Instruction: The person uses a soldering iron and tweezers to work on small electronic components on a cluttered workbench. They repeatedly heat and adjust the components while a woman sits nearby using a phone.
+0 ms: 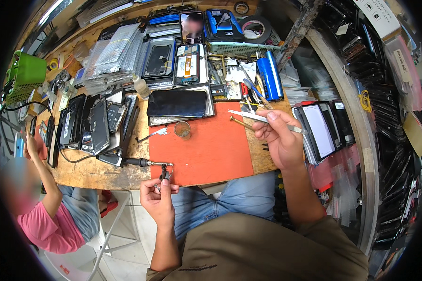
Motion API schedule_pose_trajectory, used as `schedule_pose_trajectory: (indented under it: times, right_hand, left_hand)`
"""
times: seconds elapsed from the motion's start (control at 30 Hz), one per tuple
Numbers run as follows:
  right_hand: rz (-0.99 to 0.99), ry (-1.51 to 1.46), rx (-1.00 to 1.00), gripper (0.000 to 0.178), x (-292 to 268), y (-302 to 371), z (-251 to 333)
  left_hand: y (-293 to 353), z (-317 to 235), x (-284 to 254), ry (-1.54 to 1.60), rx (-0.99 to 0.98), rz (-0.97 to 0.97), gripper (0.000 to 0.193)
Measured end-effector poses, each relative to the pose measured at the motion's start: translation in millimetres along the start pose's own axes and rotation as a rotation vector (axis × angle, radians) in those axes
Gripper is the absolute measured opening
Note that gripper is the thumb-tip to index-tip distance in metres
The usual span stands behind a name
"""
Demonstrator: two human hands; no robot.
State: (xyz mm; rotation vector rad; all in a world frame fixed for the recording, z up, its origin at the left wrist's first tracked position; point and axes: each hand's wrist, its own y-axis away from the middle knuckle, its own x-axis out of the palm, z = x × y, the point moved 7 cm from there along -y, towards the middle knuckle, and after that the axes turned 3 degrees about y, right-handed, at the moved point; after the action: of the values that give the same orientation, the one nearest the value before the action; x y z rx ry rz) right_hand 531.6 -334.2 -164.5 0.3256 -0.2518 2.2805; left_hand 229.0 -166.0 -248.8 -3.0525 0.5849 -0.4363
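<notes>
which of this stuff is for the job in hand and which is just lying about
Likely for the job:
tweezers, in the right hand
small dark part, in the left hand
soldering iron beside it
orange mat

Seemingly just lying about:
green basket
bubble-wrapped stack
yellow cable
tape roll

Mat (211, 150) on surface (98, 177), near middle. Cup (182, 130) on mat, left of centre. Phone (176, 103) just far of cup; bottle (141, 87) to its far left. Opened phone (188, 68) farther back, bubble-wrap stack (112, 56) left of it. Parts heap (98, 122) left of mat. Soldering iron (137, 162) nearer, tip over mat's near left. Hands: left hand (158, 199) near side, small part (165, 173) in it; right hand (282, 138) right of mat, tweezers (253, 116) in it.
</notes>
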Motion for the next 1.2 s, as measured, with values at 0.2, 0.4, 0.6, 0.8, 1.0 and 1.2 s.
schedule_pose_trajectory:
  times: [0.2, 0.4, 0.6, 0.8, 1.0, 1.2]
  right_hand:
    - [-0.015, -0.187, 0.103, 0.029, -1.5, 1.5, -11.9]
    - [-0.050, 0.062, 0.002, 0.016, 11.1, 9.8, -17.1]
    - [0.018, 0.233, -0.062, 0.011, 26.6, 19.6, -25.3]
    - [0.088, 0.187, 0.033, 0.010, 35.6, 26.2, -54.1]
    - [0.095, 0.221, 0.015, 0.010, 32.9, 29.7, -58.0]
    - [0.121, 0.214, -0.037, 0.008, 38.9, 31.7, -57.8]
  left_hand:
    - [0.8, -0.9, -0.6, -0.033, -0.003, 0.000, 0.013]
    - [1.0, -2.7, 0.4, -0.036, -0.011, 0.000, 0.013]
    - [0.8, -2.4, 0.2, -0.019, -0.015, 0.005, 0.013]
    - [0.8, -1.5, -1.0, -0.038, -0.012, 0.011, 0.013]
    - [1.7, -2.0, -0.7, -0.037, -0.023, 0.004, 0.014]
    - [0.5, -6.5, -1.9, 0.011, -0.062, -0.015, 0.013]
